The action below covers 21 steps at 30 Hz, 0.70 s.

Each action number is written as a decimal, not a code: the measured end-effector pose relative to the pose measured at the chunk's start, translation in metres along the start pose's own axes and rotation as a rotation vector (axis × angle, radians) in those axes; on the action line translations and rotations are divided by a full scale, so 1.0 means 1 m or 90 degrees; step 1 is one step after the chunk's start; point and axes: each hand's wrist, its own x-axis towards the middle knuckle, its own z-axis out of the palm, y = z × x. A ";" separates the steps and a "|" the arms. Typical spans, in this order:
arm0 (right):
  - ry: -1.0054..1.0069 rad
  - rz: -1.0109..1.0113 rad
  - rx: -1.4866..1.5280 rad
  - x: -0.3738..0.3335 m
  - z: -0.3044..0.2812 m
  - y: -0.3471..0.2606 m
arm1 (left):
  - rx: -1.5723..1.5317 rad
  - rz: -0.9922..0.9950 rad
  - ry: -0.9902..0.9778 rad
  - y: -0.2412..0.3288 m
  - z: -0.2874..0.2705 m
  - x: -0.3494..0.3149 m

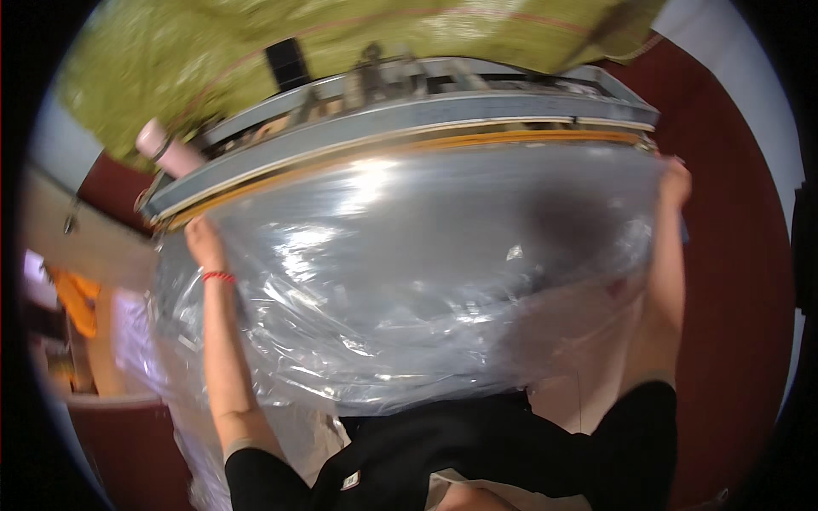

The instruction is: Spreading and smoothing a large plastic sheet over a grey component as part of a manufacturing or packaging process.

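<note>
Left hand [203,238] at nine o'clock grips the clear plastic sheet [409,281]. Right hand [675,183] at two o'clock pinches its far corner beside the grey machine bar [400,128].

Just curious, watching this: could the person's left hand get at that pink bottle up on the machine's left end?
Probably yes. The left hand grips the clear plastic sheet just below the machine's edge, and nothing stands between it and the pink bottle; it would have to let go first.

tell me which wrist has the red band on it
The left hand, gripping the left edge of the clear plastic sheet, has a red band at its wrist. The right hand shows a bare wrist.
</note>
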 end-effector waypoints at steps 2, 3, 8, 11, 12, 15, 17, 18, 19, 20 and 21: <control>0.070 -0.115 0.066 0.001 0.063 0.012 | 0.004 -0.096 0.026 -0.027 0.008 0.011; -0.010 -0.083 0.180 0.001 0.088 0.017 | -0.032 -0.088 0.057 -0.046 0.011 0.019; -0.025 0.049 0.420 0.001 0.121 -0.022 | -0.191 -0.093 0.071 -0.084 0.030 0.048; 0.043 0.098 0.428 0.000 0.119 -0.033 | -0.266 -0.098 0.045 -0.098 0.031 0.055; 0.092 0.106 0.405 -0.001 0.120 -0.035 | -0.290 -0.099 0.049 -0.102 0.031 0.056; 0.124 0.100 0.333 0.020 0.133 0.004 | -0.274 -0.098 0.059 -0.102 0.040 0.062; 0.102 0.155 0.430 0.008 0.118 -0.025 | -0.224 -0.103 0.073 -0.112 0.020 0.062; 0.095 0.211 0.525 0.002 0.103 -0.041 | -0.260 -0.158 0.045 -0.113 0.011 0.062; 0.076 0.242 0.529 0.003 0.099 -0.042 | -0.298 -0.210 0.020 -0.113 0.006 0.063; 0.067 0.243 0.534 0.000 0.098 -0.043 | -0.291 -0.211 0.027 -0.114 0.004 0.062; 0.069 0.248 0.560 -0.002 0.101 -0.046 | -0.260 -0.221 0.029 -0.114 0.002 0.060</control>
